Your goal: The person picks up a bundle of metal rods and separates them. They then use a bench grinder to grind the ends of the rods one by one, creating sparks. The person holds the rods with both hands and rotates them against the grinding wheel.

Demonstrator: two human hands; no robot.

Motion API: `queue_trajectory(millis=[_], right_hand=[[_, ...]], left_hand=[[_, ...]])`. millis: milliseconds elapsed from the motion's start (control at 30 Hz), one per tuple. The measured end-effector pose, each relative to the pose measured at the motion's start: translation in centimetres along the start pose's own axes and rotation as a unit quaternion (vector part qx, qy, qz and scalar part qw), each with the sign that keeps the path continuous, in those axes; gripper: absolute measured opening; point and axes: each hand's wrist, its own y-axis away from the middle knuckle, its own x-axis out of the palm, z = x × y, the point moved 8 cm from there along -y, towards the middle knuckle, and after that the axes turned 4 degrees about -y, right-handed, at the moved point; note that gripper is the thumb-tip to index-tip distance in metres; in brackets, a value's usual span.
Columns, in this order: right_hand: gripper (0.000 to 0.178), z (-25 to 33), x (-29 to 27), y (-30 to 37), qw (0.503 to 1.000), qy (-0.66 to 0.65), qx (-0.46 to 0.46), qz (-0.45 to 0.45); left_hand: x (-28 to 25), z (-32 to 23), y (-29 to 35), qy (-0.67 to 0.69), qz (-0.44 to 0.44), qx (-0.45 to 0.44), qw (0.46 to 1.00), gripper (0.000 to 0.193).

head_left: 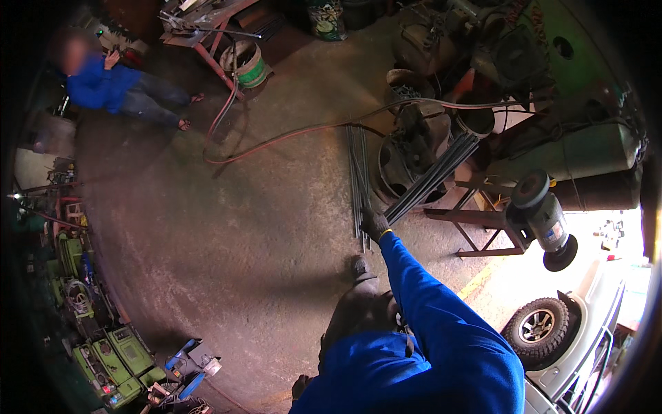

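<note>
A: Head view. State the right arm's pose.
B: The right sleeve [420, 279] extends forward and slightly leftward from the shoulder, nearly straight. The right hand [374, 224] is low, ahead of the foot [360, 265], with a yellow band [385, 234] at the wrist.
A: Grip?
B: The right hand meets the near end of the bundle [434, 178] and overlaps the rods [355, 179]. I cannot tell which it grips, or how tightly. The left hand [301, 386] hangs beside the torso; its grip cannot be told.
A: Bundle location and axis?
B: Right of the rods, beside the drum [383, 172]. Its long axis runs diagonally, far end pointing forward-right.
A: Rods?
B: On the floor [262, 207], long axes pointing almost straight ahead.
</note>
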Motion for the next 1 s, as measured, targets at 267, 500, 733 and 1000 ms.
queue_trajectory(millis=[267, 500, 733, 1000], right_hand=[[0.065, 1.4, -1.7, -2.2, 0.997, -0.064, 0.026, -0.039], [0.068, 2.8, -4.1, -4.9, 0.996, -0.015, -0.041, -0.083], [0.06, -6.8, 2.2, -12.0, 0.941, -0.316, 0.119, 0.029], [0.069, -6.7, 3.7, -2.4, 0.932, -0.174, 0.315, 0.04]], left_hand=[[0.1, -1.6, 2.4, 0.205, -0.048, -0.089, 0.974, 0.022], [0.8, -5.8, 2.5, 0.214, -0.01, -0.118, 0.97, 0.021], [-2.7, -4.9, 1.3, 0.241, 0.097, -0.1, 0.961, 0.021], [-1.8, -7.9, -1.1, 0.088, 0.036, -0.098, 0.991, 0.022]])
